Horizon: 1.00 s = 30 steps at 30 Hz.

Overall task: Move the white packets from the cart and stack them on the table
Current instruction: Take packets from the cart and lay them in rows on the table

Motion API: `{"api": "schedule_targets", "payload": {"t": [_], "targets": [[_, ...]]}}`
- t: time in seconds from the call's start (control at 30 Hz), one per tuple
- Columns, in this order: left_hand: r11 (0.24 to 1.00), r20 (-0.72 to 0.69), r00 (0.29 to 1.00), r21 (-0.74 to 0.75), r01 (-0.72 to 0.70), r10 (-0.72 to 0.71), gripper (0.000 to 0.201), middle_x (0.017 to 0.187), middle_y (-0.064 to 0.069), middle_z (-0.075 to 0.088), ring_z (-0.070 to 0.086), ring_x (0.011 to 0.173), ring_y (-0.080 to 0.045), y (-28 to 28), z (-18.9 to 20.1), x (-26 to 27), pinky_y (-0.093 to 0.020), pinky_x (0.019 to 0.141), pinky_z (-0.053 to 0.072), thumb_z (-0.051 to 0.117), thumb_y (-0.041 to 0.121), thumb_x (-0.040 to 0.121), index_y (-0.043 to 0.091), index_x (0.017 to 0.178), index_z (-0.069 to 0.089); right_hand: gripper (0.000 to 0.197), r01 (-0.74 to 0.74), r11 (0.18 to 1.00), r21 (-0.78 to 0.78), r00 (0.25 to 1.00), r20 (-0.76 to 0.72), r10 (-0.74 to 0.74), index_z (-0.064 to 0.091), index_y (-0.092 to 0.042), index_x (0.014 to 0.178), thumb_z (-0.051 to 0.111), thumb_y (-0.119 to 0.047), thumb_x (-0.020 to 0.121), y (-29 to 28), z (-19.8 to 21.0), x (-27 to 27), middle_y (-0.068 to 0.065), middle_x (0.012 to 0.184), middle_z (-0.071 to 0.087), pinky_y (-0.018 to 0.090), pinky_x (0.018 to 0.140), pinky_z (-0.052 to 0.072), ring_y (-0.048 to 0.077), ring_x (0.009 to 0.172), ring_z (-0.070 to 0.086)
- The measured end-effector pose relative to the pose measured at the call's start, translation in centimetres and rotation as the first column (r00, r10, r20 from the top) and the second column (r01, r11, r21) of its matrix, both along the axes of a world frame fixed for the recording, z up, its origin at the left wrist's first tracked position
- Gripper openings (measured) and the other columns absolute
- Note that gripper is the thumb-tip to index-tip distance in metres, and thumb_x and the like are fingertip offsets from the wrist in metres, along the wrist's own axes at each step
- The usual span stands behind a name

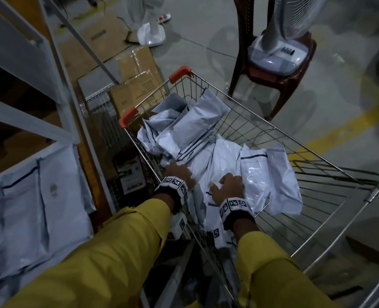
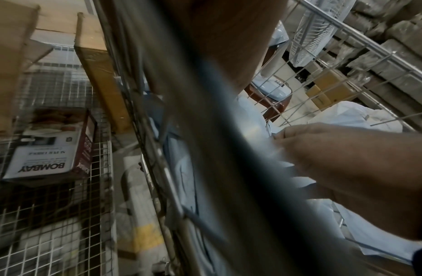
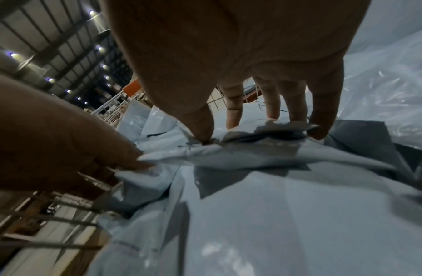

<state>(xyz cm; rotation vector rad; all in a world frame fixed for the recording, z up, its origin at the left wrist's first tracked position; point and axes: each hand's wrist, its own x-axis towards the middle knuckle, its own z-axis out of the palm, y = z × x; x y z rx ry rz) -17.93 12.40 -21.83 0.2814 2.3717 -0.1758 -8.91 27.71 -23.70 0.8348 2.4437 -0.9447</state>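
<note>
Many white plastic packets (image 1: 208, 138) lie heaped in a wire shopping cart (image 1: 261, 122) with orange corner caps. Both of my hands are down inside it. My left hand (image 1: 175, 167) is by the cart's left wall; in the right wrist view its fingertips (image 3: 134, 160) pinch a packet's edge. My right hand (image 1: 223, 182) curls over a crumpled packet (image 3: 252, 153), with the thumb and fingers closed on its folded edge. More white packets (image 1: 24, 207) lie flat on the table (image 1: 50, 155) to my left. The left wrist view is blurred by the cart's wires.
A brown plastic chair (image 1: 290, 85) carrying a white fan (image 1: 279, 52) stands beyond the cart. Cardboard boxes (image 1: 135, 90) and a wire mesh crate with a printed box (image 2: 47, 149) sit between cart and metal shelving (image 1: 17, 63). A yellow floor line (image 1: 344, 127) runs on the right.
</note>
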Motion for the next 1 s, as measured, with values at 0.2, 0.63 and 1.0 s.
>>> {"api": "schedule_targets", "payload": {"t": [0.2,0.63,1.0], "targets": [[0.971,-0.012,0.977,0.116,-0.21,0.213,0.057,0.14,-0.023,0.044,0.049,0.127,-0.04,0.5,0.7,0.8,-0.047,0.1,0.044,0.06,0.033,0.096,0.001,0.139,0.039,0.084,-0.116,0.992,0.04,0.993,-0.02,0.117,0.028,-0.026,0.148,0.065,-0.059,0.081,-0.6,-0.7,1.3,0.019,0.139,0.038,0.052,0.102,0.044,0.041,0.124,0.045],[0.982,-0.119,0.98,0.123,-0.146,0.161,0.066,0.144,-0.027,0.035,0.047,0.125,-0.044,0.8,0.7,2.5,-0.049,0.101,0.043,0.043,0.04,0.1,0.027,0.16,0.018,0.069,-0.233,0.947,0.223,0.967,0.158,0.201,0.024,-0.042,0.154,0.052,-0.034,0.091,-0.4,0.9,1.0,0.02,0.158,0.022,0.052,0.11,0.027,0.041,0.134,0.039],[0.886,-0.13,0.932,0.379,-0.267,0.337,0.052,0.143,-0.03,0.035,0.043,0.129,-0.049,1.5,8.9,5.1,-0.053,0.107,0.039,0.039,0.042,0.104,0.03,0.154,0.033,0.049,0.005,0.953,0.304,0.996,-0.082,0.021,0.047,-0.043,0.143,0.046,-0.035,0.095,1.5,8.1,3.8,0.013,0.155,0.035,0.053,0.107,0.028,0.04,0.127,0.041]]}}
